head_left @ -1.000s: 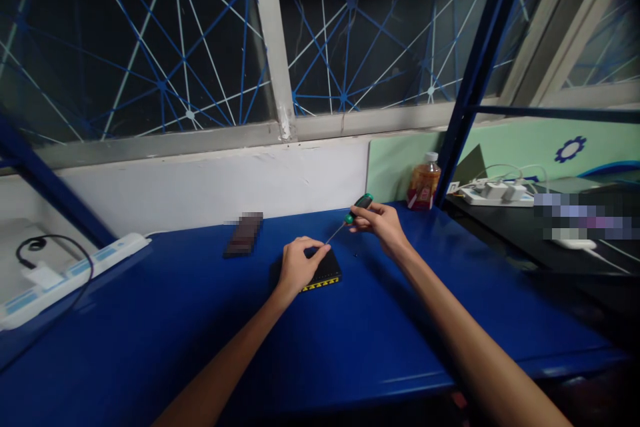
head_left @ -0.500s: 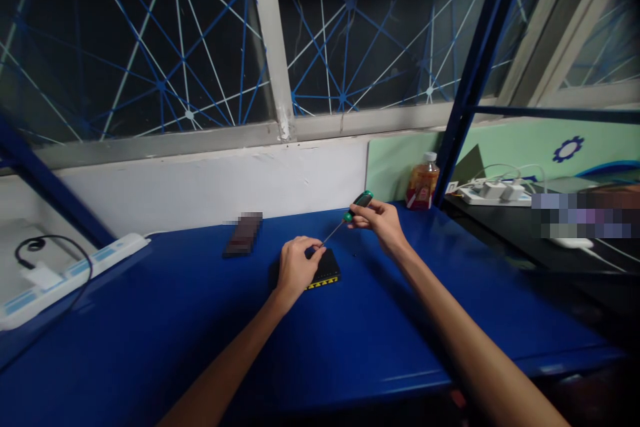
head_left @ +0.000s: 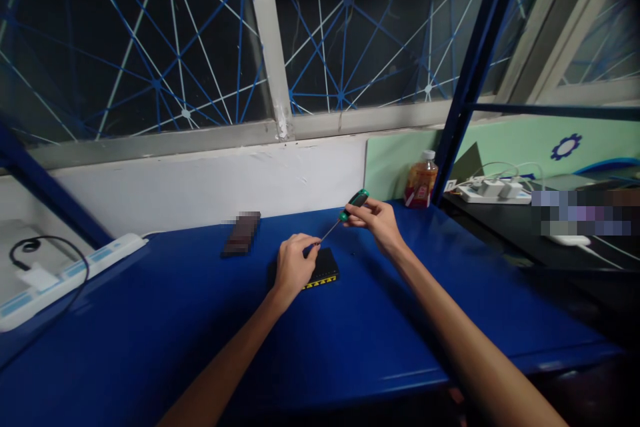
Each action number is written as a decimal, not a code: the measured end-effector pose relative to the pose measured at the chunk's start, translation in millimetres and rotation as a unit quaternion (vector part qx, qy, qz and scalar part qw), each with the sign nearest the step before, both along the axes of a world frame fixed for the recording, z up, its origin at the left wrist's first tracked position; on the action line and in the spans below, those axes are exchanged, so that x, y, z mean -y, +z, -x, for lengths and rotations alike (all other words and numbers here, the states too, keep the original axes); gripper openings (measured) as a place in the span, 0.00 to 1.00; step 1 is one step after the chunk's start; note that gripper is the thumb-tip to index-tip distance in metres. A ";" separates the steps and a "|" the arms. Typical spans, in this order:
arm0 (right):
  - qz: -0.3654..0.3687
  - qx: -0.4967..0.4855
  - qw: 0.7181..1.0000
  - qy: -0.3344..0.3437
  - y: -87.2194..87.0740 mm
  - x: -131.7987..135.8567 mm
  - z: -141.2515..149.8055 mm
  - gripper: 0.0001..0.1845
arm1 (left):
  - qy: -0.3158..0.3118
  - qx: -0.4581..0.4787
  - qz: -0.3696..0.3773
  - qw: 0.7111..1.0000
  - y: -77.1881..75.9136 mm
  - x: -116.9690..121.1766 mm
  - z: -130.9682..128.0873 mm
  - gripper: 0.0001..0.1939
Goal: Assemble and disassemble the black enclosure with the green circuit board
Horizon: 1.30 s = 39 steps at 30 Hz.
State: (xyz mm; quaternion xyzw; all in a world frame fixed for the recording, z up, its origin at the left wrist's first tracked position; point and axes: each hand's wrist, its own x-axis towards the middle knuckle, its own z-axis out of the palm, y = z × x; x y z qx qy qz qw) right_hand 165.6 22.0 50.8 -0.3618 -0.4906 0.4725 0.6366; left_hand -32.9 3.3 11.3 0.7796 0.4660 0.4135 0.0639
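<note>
My right hand (head_left: 376, 221) is closed around a screwdriver (head_left: 357, 200) with a green and black handle. Its thin shaft slants down and left to the fingertips of my left hand (head_left: 295, 263). There my thumb and forefinger are pinched at the screwdriver's tip; whatever lies between them is too small to make out. Beneath my left hand a black network switch (head_left: 327, 263) rests on the blue table (head_left: 350, 333), its row of yellow ports facing me. Part of the switch is hidden by that hand. A tiny dark piece (head_left: 353, 253), perhaps a screw, lies right of the switch.
Behind the switch, to the left, is a dark flat object (head_left: 241, 235), partly blurred out. A white power strip (head_left: 107, 253) with a black cable runs along the left side. At the back right stands a drink bottle (head_left: 421, 181), and another power strip (head_left: 495, 193) lies beyond the blue post.
My left hand's pinched fingertips have shifted slightly left over the switch, and the screwdriver tip has moved with them. My right hand keeps its grip. The whole view has drifted a little.
</note>
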 end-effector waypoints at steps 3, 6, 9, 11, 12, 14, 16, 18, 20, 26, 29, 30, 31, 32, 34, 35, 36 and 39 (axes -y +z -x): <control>-0.006 -0.003 1.000 0.002 0.3 0.8 0.1 0.17 | 0.017 -0.019 -0.011 1.000 0.7 0.5 0.5 0.09; -0.010 -0.010 1.000 -0.008 0.4 0.4 0.3 0.17 | 0.034 -0.027 -0.019 0.999 0.7 0.1 1.1 0.10; -0.018 -0.020 1.000 -0.007 -0.1 -0.3 0.4 0.17 | 0.023 -0.013 -0.033 0.999 -0.7 -1.4 1.5 0.10; -0.024 -0.026 0.999 -0.004 -0.6 -0.4 0.4 0.17 | 0.007 0.000 -0.037 0.999 -1.7 -2.1 1.4 0.10; -0.025 -0.027 0.999 -0.003 -0.7 -0.3 0.4 0.16 | 0.004 0.006 -0.034 0.999 -1.9 -2.2 1.3 0.10; -0.025 -0.027 0.999 -0.002 -0.8 -0.1 0.3 0.16 | 0.011 0.016 -0.020 1.000 -1.7 -1.8 0.9 0.10; -0.024 -0.023 0.999 -0.003 -0.5 0.1 0.3 0.16 | 0.029 0.019 -0.002 0.999 -1.0 -1.1 0.4 0.09; -0.023 -0.019 1.000 -0.003 -0.3 0.0 0.4 0.16 | 0.041 0.022 0.005 0.999 -0.5 -0.7 0.0 0.10; -0.024 -0.016 1.000 -0.002 -0.2 -0.1 0.6 0.16 | 0.041 0.029 0.005 0.999 -0.6 -0.7 -0.1 0.09; -0.024 -0.017 1.000 0.001 -0.2 -0.7 0.9 0.17 | 0.027 0.068 0.019 0.997 -3.6 -2.6 1.8 0.06; -0.021 -0.018 1.000 -0.005 0.5 -1.0 0.6 0.17 | 0.016 0.084 0.033 0.996 -4.3 -3.9 2.7 0.05; -0.020 -0.019 1.000 -0.007 0.8 -1.0 0.5 0.17 | 0.012 0.089 0.041 0.995 -4.4 -4.4 2.9 0.05; -0.019 -0.020 1.000 -0.008 1.1 -0.9 0.4 0.17 | 0.009 0.094 0.050 0.994 -4.4 -4.8 3.0 0.05; -0.020 -0.021 1.000 -0.008 1.4 -0.8 0.3 0.17 | 0.006 0.099 0.060 0.993 -4.2 -5.2 3.0 0.05; -0.020 -0.023 1.000 -0.008 2.0 -0.3 0.4 0.17 | 0.001 0.109 0.076 0.991 -3.9 -6.1 2.8 0.06; -0.019 -0.022 1.000 -0.008 2.1 0.0 0.5 0.17 | -0.002 0.113 0.083 0.990 -3.6 -6.5 2.6 0.07; -0.018 -0.021 1.000 -0.008 2.1 0.3 0.6 0.17 | -0.004 0.117 0.087 0.989 -3.5 -6.8 2.4 0.06; -0.018 -0.015 1.000 -0.005 1.6 0.6 0.7 0.17 | -0.007 0.129 0.089 0.988 -3.2 -7.2 2.0 0.06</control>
